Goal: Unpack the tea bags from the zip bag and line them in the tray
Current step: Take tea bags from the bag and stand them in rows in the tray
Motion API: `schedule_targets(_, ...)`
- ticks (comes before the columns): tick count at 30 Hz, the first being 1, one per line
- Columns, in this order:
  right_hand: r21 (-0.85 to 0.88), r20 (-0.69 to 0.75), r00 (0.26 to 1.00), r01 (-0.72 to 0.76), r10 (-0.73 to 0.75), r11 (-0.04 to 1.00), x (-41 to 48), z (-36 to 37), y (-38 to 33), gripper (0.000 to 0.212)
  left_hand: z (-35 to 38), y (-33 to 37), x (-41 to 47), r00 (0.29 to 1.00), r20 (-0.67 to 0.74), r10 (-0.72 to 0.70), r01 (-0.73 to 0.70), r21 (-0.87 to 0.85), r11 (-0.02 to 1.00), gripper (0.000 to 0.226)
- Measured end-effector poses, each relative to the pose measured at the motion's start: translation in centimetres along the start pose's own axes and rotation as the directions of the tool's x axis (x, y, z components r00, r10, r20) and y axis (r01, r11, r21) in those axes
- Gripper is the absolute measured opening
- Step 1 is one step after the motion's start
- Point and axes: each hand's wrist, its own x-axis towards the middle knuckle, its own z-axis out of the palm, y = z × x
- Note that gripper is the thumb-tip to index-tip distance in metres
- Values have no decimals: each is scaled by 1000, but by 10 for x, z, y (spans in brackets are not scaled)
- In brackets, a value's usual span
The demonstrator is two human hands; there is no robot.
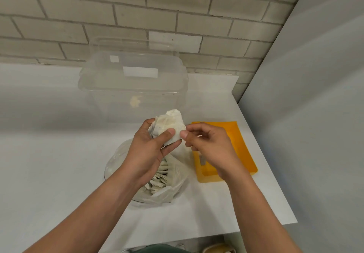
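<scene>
Several tea bags [171,124] sit bunched in the left hand [145,150] grip above the zip bag [167,191]. The right hand [212,148] pinches one edge. They are likely light, soft and tearable, so take corners. The tray [242,144] lies at 3 o'clock.

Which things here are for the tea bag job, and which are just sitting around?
For the job:
- tea bags, held in the left hand
- right hand, pinching their edge
- zip bag, with more bags inside
- orange tray

Just lying about:
- clear plastic box at the back
</scene>
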Motion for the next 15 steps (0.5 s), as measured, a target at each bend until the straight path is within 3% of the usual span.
schedule_targets(4, -146, -103, 991, 67, -83, 987, 5, 3, 0, 6, -2, 1, 2, 997, -26, -78, 77, -34, 996, 31)
schedule_targets(10, -195, -46, 998, 41, -50, 980, 6, 3, -5, 12, -4, 1, 0, 996, 0, -85, 85, -69, 994, 35)
schedule_targets(15, -343, -112, 984, 91, -137, 935, 9, 1, -6, 6, -3, 3, 1, 994, -6, -106, 105, -84, 991, 28)
